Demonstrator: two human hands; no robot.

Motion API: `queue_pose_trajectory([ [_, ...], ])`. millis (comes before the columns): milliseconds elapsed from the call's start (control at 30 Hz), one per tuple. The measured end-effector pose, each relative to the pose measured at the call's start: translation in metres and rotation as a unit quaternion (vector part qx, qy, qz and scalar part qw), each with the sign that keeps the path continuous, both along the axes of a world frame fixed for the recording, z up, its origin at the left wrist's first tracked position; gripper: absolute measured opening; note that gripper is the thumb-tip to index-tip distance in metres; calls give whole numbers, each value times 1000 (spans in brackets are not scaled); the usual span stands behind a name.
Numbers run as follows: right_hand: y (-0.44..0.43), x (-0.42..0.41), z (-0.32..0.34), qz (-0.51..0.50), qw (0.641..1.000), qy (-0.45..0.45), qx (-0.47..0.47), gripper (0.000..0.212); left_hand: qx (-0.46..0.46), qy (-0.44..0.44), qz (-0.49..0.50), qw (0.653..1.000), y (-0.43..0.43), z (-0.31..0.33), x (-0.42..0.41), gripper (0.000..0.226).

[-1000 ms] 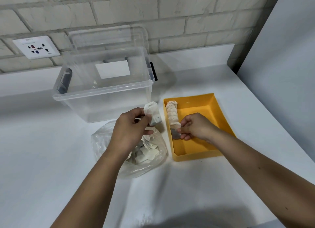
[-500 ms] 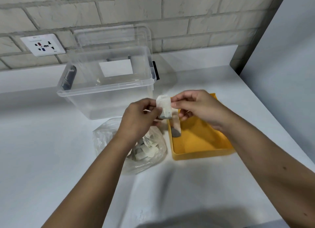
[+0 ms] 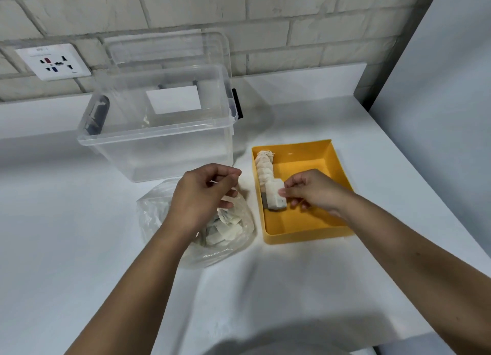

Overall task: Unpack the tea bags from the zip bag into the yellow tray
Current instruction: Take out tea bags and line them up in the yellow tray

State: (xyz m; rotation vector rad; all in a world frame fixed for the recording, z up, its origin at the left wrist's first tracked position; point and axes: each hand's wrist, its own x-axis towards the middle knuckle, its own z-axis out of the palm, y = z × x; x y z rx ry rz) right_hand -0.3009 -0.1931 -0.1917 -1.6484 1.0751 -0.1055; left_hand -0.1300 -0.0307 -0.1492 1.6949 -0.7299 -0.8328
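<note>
A yellow tray [image 3: 313, 229] lies on the white counter with a row of tea bags [image 3: 264, 166] stacked along its left wall. My right hand [image 3: 312, 191] pinches one tea bag [image 3: 275, 196] at the near end of that row, inside the tray. To the left of the tray lies the clear zip bag [image 3: 239, 237], with several tea bags [image 3: 225, 228] inside it. My left hand [image 3: 202, 195] hovers over the bag's mouth with fingers loosely curled, holding nothing that I can see.
A clear plastic storage box [image 3: 159, 136] stands behind the zip bag, its lid [image 3: 164, 49] leaning against the brick wall. A wall socket [image 3: 53, 61] is at the upper left. A grey panel [image 3: 438, 115] borders the counter on the right.
My left hand passed the tea bag to my right hand, which carried it down into the tray to the end of the row. My left hand dropped back over the zip bag.
</note>
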Motion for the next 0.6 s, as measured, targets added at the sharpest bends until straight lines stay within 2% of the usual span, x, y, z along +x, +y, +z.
queue_pose_trajectory([
  [67,-2,4,-11,5,1000,20,6,9,-3,0,6,1000,4,0,2,12],
  [267,2,17,-21,-19,1000,8,-15,15,-6,7,25,1000,14,5,13,10],
  [333,3,17,-19,-8,996,44,-73,22,-7,-1,28,1000,19,8,17,10],
  [433,9,17,-4,-3,973,76,-216,33,3,-19,26,999,33,9,23,9],
  [500,21,21,12,-10,964,29,-263,33,17,-32,19,999,43,8,27,6],
  [600,48,32,35,-8,970,-98,-223,23,44,-82,6,996,58,2,32,4],
])
